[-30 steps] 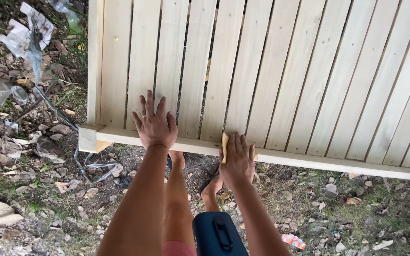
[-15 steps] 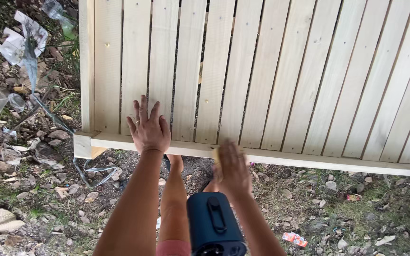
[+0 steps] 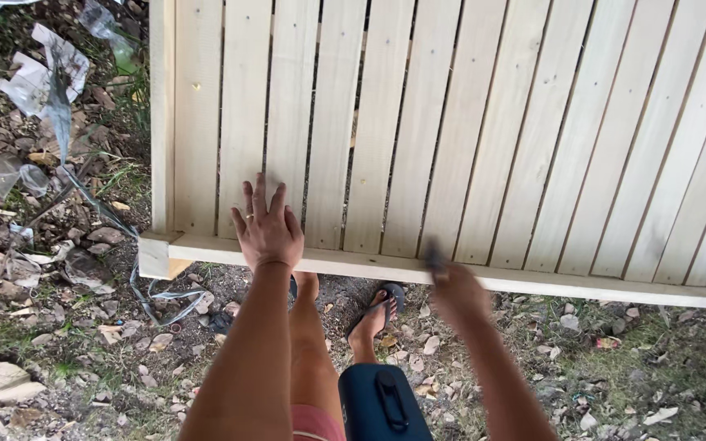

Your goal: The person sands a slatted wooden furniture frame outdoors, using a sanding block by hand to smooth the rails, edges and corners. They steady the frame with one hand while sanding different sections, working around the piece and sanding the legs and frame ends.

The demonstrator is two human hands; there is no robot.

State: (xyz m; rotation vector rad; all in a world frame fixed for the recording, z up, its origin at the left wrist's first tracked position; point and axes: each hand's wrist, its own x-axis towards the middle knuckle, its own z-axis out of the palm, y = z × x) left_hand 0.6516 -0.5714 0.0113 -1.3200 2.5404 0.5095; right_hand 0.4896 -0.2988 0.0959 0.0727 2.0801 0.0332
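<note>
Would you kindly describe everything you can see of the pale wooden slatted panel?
The pale wooden slatted panel is made of many long, unpainted boards set side by side with narrow dark gaps, fixed to a cross rail along its near edge and a side rail at its left. It lies above stony, littered ground. The left hand rests flat on it by the near rail; the blurred right hand is at that rail's edge.

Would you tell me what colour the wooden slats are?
The wooden slats are pale, unpainted cream-yellow; the head view shows it.

Bare arms, pink shorts (image 3: pixel 314 423), dark flip-flop (image 3: pixel 379 306), ring on left hand (image 3: pixel 268 233).
</note>
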